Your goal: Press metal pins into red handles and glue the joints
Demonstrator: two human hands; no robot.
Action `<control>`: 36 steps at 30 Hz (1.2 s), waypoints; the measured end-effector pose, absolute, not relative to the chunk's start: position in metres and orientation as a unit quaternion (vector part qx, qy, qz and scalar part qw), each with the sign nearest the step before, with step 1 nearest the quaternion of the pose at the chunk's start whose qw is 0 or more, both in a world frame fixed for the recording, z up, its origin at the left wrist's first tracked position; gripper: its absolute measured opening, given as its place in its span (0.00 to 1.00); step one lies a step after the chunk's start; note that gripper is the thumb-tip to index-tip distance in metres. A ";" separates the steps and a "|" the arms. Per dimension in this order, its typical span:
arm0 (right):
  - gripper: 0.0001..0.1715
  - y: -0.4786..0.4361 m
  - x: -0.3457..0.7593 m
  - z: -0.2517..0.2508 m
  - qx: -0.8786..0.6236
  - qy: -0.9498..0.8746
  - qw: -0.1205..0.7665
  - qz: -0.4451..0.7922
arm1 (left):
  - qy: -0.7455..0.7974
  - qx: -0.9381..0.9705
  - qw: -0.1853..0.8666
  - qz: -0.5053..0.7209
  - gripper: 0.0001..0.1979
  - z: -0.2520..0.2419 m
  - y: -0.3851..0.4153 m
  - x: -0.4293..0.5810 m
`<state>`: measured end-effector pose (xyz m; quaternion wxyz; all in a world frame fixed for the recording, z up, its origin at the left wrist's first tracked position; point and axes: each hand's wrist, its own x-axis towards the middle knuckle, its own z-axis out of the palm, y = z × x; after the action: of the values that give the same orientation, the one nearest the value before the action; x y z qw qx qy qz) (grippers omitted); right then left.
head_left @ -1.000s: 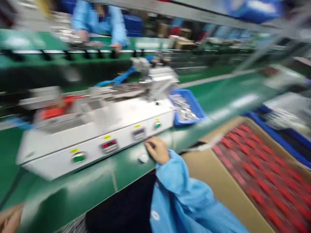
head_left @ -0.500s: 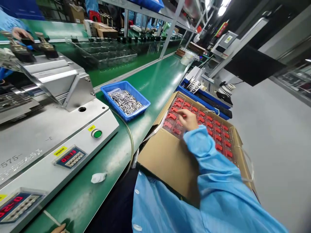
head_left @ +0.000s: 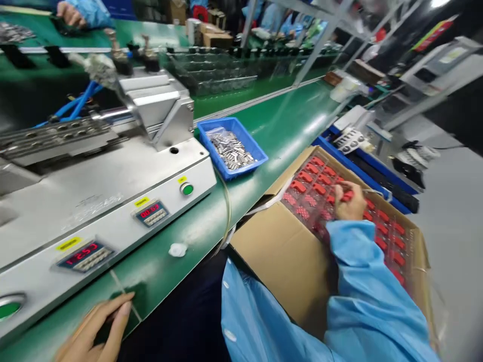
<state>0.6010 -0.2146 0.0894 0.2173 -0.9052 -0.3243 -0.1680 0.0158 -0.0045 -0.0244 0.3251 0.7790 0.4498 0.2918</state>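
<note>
My right hand (head_left: pixel 350 201) is over a clear tray of red plastic parts (head_left: pixel 298 186), its fingers closed on one red part (head_left: pixel 346 195). The tray lies inside an open cardboard box (head_left: pixel 279 251) to the right of the bench. At the lower left my left hand (head_left: pixel 100 327) is above the green bench top with thumb and forefinger apart, holding nothing visible. Its fingertips are close to a thin pale line (head_left: pixel 123 289) on the bench. Just beyond is the metal machine (head_left: pixel 113 186) with red digital displays and green buttons.
A blue bin (head_left: pixel 234 173) of small metal pins stands right of the machine. A hose (head_left: pixel 228 206) runs down beside it. A crumpled white scrap (head_left: pixel 177 250) lies on the bench. Another person's hand (head_left: pixel 71 14) is across the line. Blue trays (head_left: pixel 362 168) sit beyond the box.
My right hand has moved across the tray, away from its near left corner, and now holds a red part. My left hand shows more fully. The view has shifted left.
</note>
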 end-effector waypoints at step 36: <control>0.22 -0.033 0.294 -0.003 -0.560 -0.457 0.543 0.427 | 0.424 0.485 0.588 0.489 0.19 -0.020 -0.013 0.063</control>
<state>0.2939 -0.0329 -0.0029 0.5425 -0.5605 -0.4573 0.4270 0.0626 -0.0135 -0.0197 0.5876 0.4850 0.4243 0.4894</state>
